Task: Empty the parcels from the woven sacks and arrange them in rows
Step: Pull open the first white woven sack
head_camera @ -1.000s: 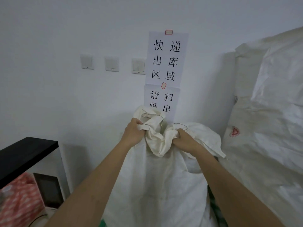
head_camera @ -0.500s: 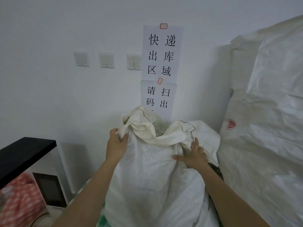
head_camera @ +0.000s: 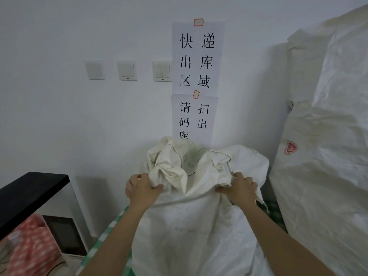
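At frame centre, your left hand [head_camera: 142,189] and right hand [head_camera: 240,188] clench the sack [head_camera: 191,226] mouth; slack cloth could slip, toppling it.

Off-white woven sack [head_camera: 191,226] with faint green print near its mouth, over a green-and-white checked cloth [head_camera: 105,234]. White sacks [head_camera: 326,156] at right, one stamped with a red badge [head_camera: 290,147]. White wall [head_camera: 59,116] with black-lettered white sheets [head_camera: 197,62], black shelf [head_camera: 25,194], red white-dotted box [head_camera: 29,244].
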A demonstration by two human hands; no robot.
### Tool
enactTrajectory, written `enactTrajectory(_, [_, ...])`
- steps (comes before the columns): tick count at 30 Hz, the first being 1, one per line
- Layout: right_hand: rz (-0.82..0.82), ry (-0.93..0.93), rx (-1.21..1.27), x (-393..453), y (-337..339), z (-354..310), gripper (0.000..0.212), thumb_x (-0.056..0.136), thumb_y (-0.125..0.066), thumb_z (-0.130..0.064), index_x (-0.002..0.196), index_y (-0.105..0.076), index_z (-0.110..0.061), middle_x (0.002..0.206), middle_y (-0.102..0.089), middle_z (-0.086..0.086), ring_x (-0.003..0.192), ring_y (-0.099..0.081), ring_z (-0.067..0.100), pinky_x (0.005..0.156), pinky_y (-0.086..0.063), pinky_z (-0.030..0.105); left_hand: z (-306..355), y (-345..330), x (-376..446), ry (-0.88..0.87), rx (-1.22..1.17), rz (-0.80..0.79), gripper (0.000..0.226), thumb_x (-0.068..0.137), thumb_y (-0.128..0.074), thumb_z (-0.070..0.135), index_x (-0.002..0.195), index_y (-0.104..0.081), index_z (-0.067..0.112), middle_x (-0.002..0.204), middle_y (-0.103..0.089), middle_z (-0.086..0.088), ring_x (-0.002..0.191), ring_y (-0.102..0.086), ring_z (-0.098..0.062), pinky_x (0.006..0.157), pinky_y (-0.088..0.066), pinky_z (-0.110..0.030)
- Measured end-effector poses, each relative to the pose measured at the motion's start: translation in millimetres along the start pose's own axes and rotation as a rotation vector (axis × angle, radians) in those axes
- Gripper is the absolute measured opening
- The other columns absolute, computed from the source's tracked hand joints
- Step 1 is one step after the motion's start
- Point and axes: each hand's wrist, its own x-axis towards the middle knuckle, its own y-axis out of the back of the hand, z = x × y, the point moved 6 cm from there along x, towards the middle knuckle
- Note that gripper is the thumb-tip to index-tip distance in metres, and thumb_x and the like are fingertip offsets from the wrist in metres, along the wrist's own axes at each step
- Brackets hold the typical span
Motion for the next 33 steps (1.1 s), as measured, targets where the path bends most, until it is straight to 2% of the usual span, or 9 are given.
enactTrajectory(2, [0.018, -0.002, -0.072, 1.7, 1.1, -1.5, 0.087, 0.066, -0.072, -0.067, 0.135, -0.04, -0.025, 0.136, -0.035, 0.015, 0.128, -0.032, 0.035, 0.103, -0.031, 0.042, -3.6, -11.5, 5.5, 0.007, -0.019, -0.098, 0.065, 0.081, -0.064, 0.054, 0.13, -0.044, 0.016, 0.149, -0.028, -0.011, 0.141, -0.015, -0.036, 0.113, -0.022, -0.048])
enactTrajectory(7, [-0.037, -0.006, 0.002, 11.6, -1.7, 2.2, 0.067, 0.074, -0.07, -0.057, 0.127, -0.045, -0.024, 0.133, -0.039, 0.015, 0.121, -0.041, 0.039, 0.101, -0.034, 0.046, 2.3, -24.2, 11.3, -0.069, -0.088, -0.179, 0.064, 0.078, -0.071, 0.046, 0.122, -0.044, 0.008, 0.123, -0.052, -0.01, 0.114, -0.05, -0.031, 0.097, -0.038, -0.038])
enactTrajectory(12, [-0.076, 0.149, 0.138, 11.8, 4.7, -25.9, 0.026, 0.092, -0.054, -0.041, 0.096, -0.055, -0.015, 0.1, -0.062, 0.009, 0.086, -0.06, 0.026, 0.075, -0.049, 0.036, 0.2, -13.0, 9.9, 0.047, -0.026, -0.076, 0.054, 0.088, -0.064, 0.036, 0.124, -0.037, 0.005, 0.123, -0.046, -0.018, 0.113, -0.048, -0.039, 0.089, -0.04, -0.04])
enactTrajectory(16, [-0.039, 0.251, 0.582, 8.5, 38.3, -66.7, 0.006, 0.096, -0.053, -0.026, 0.1, -0.055, -0.023, 0.093, -0.061, -0.006, 0.084, -0.056, 0.012, 0.071, -0.043, 0.025, 21.6, 20.4, 21.1, -0.054, -0.39, 0.067, 0.025, 0.095, -0.052, 0.018, 0.112, -0.045, 0.002, 0.103, -0.057, -0.014, 0.095, -0.057, -0.034, 0.07, -0.04, -0.034])
enactTrajectory(19, [-0.013, 0.279, 0.641, 5.5, 39.2, -71.6, 0.011, 0.097, -0.05, -0.016, 0.104, -0.059, -0.015, 0.094, -0.065, -0.004, 0.086, -0.059, 0.008, 0.064, -0.043, 0.013, 46.0, 40.9, 16.4, -0.102, -0.722, 0.155, 0.014, 0.096, -0.052, 0.017, 0.101, -0.044, 0.007, 0.085, -0.051, -0.002, 0.075, -0.051, -0.018, 0.057, -0.037, -0.027])
enactTrajectory(22, [-0.122, 0.189, 0.379, 8.2, 9.6, -61.7, 0.031, 0.099, -0.048, -0.026, 0.122, -0.057, -0.007, 0.118, -0.064, 0.013, 0.104, -0.06, 0.029, 0.08, -0.046, 0.029, 56.4, 28.1, 17.3, -0.051, -0.77, 0.065, 0.013, 0.094, -0.049, 0.01, 0.106, -0.045, 0.005, 0.093, -0.053, -0.008, 0.075, -0.049, -0.017, 0.057, -0.036, -0.024])
enactTrajectory(24, [-0.147, 0.163, 0.469, 10.3, 12.7, -70.4, 0.037, 0.099, -0.049, -0.029, 0.131, -0.053, -0.012, 0.127, -0.06, 0.01, 0.112, -0.057, 0.027, 0.087, -0.045, 0.031, 68.7, 26.7, 20.4, -0.061, -0.843, 0.016, 0.014, 0.093, -0.048, 0.008, 0.107, -0.047, 0.006, 0.095, -0.054, -0.009, 0.077, -0.05, -0.016, 0.06, -0.037, -0.024])
enactTrajectory(28, [-0.026, 0.347, 0.797, 10.0, 62.5, -106.5, 0.027, 0.096, -0.048, -0.008, 0.118, -0.054, -0.022, 0.1, -0.06, -0.012, 0.087, -0.054, 0.0, 0.064, -0.041, 0.004, 92.5, 55.6, 27.4, -0.161, -1.14, 0.052, 0.029, 0.082, -0.056, 0.021, 0.107, -0.053, 0.006, 0.095, -0.06, -0.004, 0.082, -0.056, -0.016, 0.071, -0.046, -0.028])
enactTrajectory(33, [-0.084, 0.206, 0.55, 20.5, 31.4, -74.0, 0.012, 0.098, -0.047, -0.027, 0.102, -0.054, -0.018, 0.08, -0.054, -0.006, 0.076, -0.051, 0.015, 0.058, -0.039, 0.022, 85.5, 33.9, 31.5, -0.054, -1.089, -0.057, 0.022, 0.087, -0.06, 0.016, 0.106, -0.049, 0.011, 0.094, -0.057, -0.001, 0.089, -0.054, -0.021, 0.064, -0.041, -0.025])
